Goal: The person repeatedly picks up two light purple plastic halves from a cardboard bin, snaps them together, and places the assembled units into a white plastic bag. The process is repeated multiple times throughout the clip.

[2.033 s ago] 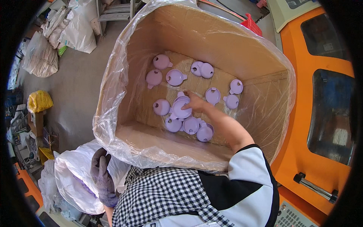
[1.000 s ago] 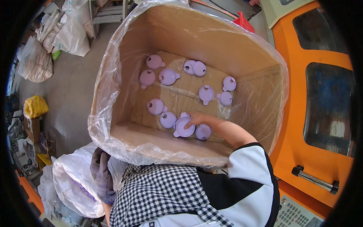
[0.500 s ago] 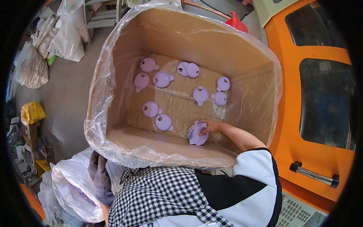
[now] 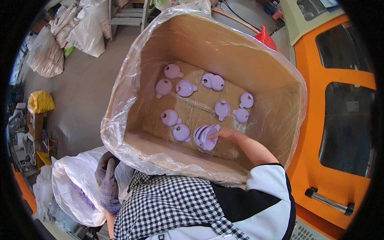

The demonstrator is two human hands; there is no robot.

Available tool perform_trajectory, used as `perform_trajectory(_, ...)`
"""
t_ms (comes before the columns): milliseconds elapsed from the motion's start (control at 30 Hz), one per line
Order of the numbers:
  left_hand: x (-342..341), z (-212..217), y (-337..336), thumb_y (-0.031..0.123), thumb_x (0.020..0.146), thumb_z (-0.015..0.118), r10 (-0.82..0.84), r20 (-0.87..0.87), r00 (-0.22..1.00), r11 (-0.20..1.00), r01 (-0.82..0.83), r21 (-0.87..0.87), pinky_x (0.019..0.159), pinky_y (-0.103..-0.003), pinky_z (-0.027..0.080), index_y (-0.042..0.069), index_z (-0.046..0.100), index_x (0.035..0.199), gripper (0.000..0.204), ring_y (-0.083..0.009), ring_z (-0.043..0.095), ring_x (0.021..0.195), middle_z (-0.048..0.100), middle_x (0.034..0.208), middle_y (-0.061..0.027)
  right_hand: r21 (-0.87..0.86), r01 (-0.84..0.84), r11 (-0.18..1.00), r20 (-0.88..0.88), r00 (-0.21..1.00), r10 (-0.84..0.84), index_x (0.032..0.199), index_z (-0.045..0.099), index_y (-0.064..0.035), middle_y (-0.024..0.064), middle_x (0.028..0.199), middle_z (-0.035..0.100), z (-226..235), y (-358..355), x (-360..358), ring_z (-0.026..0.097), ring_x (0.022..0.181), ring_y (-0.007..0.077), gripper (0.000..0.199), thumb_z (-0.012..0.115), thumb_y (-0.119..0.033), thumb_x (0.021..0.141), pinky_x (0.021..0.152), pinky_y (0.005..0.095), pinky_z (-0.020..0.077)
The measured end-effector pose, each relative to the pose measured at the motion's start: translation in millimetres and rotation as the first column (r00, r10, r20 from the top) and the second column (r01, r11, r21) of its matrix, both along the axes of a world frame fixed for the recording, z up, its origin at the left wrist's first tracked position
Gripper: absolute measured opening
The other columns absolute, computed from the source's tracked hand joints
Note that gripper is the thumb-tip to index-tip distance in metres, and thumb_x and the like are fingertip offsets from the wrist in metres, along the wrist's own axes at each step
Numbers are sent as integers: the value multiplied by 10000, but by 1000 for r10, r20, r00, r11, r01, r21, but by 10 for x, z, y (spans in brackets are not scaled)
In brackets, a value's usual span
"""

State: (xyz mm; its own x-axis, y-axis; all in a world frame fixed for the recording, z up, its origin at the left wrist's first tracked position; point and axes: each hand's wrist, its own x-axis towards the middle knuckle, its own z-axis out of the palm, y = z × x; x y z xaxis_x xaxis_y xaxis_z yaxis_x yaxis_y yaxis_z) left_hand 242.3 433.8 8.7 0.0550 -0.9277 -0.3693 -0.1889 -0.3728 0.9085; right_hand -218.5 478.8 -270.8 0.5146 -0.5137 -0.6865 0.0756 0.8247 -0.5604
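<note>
Inside a large cardboard box, my bare right hand (image 4: 224, 135) is closed on a small stack of lilac plastic round cups with tabs (image 4: 206, 138), thumb and fingers pinching the edge of the nearest one. The stack is tilted above the box floor, near the close wall. Several similar lilac pieces (image 4: 186, 88) with a tab and a dark notch lie scattered on the bottom, some overlapping. My left hand (image 4: 107, 180), in a grey glove, is outside the box at its near left corner. Its fingers stretch up against the rim, with nothing visible in them.
A clear plastic liner drapes over the rim of the cardboard box (image 4: 276, 86). Beside my left arm stands a white bag (image 4: 76, 192) with purple bits inside. An orange machine (image 4: 304, 160) with windows and a handle borders the right. Filled sacks (image 4: 86, 36) and a metal step (image 4: 128, 20) are at far left.
My right hand has lifted and tilted the stack of lilac cups, moving it slightly away from the near wall. The whole view has shifted and turned a little. My left hand stays by the rim.
</note>
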Motion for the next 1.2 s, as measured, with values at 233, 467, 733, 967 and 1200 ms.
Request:
perform_trajectory(233, 18, 73, -54, 93, 961, 552, 28, -155, 988, 999, -34, -36, 1014, -328, 441, -76, 578, 1248, 334, -205, 596, 1101, 637, 1182, -135, -313, 377, 872, 403, 884, -237, 1278, 594, -57, 49, 1217, 656, 1885, -1218, 384, 602, 1157, 191, 441, 741, -60, 862, 1013, 390, 475)
perform_trajectory(467, 264, 264, -161, 165, 958, 605, -114, -502, 857, 970, -14, -244, 1073, -448, 434, -40, 320, 1475, 624, -281, 472, 1302, 418, 1453, -186, -540, -49, 840, 99, 988, 121, 1259, 624, -48, 42, 1163, 672, 3705, -1897, 1937, 623, 1065, 169, 429, 772, -111, 862, 913, 348, 512)
perform_trajectory(733, 1370, 545, 403, 791, 682, 689, 156, -742, 652, 848, -473, -237, 1082, -486, 421, 160, 98, 1584, 1249, -304, 395, 1388, 292, 1554, -135, -620, -511, 595, -78, 795, 602, 1269, 560, -52, 35, 1118, 647, 3662, -1734, 4537, 595, 1051, 137, 556, 830, -229, 816, 891, 314, 509)
perform_trajectory(967, 2877, 3, 1394, 187, 760, 720, 458, -704, 543, 683, -722, -113, 995, -348, 483, 55, 347, 1467, 810, -199, 578, 1164, 544, 1325, -89, -736, -609, 297, -172, 592, 788, 1245, 523, 12, 166, 1143, 641, 2878, -1027, 6663, 623, 1087, 255, 683, 847, -339, 757, 902, 366, 515)
perform_trajectory(1200, 3974, -317, 2094, 169, 835, 613, 667, -577, 471, 516, -851, -98, 1014, -337, 454, -5, 472, 1356, 567, -203, 578, 1148, 595, 1253, -107, -674, -736, -59, -518, 414, 748, 1394, 445, 24, 310, 1250, 450, 2484, -291, 7906, 521, 1192, 435, 1017, 837, -579, 675, 1011, 444, 461)
